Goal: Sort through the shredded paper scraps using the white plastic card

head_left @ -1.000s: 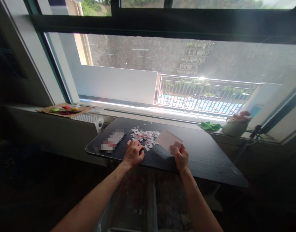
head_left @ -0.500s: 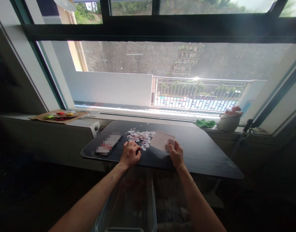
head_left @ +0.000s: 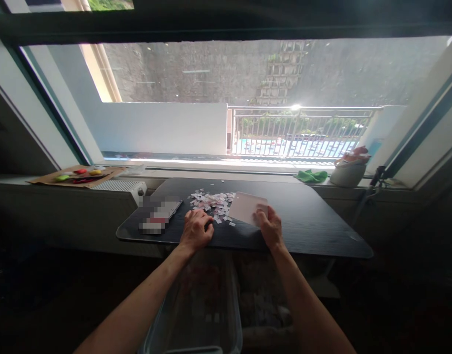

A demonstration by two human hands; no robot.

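My right hand grips a thin, pale pinkish plastic sheet with rounded corners by its right end, thumb on top. The sheet's left edge meets a loose pile of small whitish paper pieces on the dark table. Just in front of the pile, my left hand rests at the table's near part with its fingers curled in. Whether anything lies inside those fingers is hidden. A pixelated flat object, phone-like in outline, lies left of my left hand.
Below the table's near edge stands a clear plastic bin, with a dim container of pale bits beside it. A green cloth and a grey pot-like container sit on the sill. Cardboard with coloured items lies at left.
My view has tilted down slightly, so the scene sits higher in the frame. Both hands keep nearly the same places, the right one still on the sheet. Some paper pieces near the sheet have shifted.
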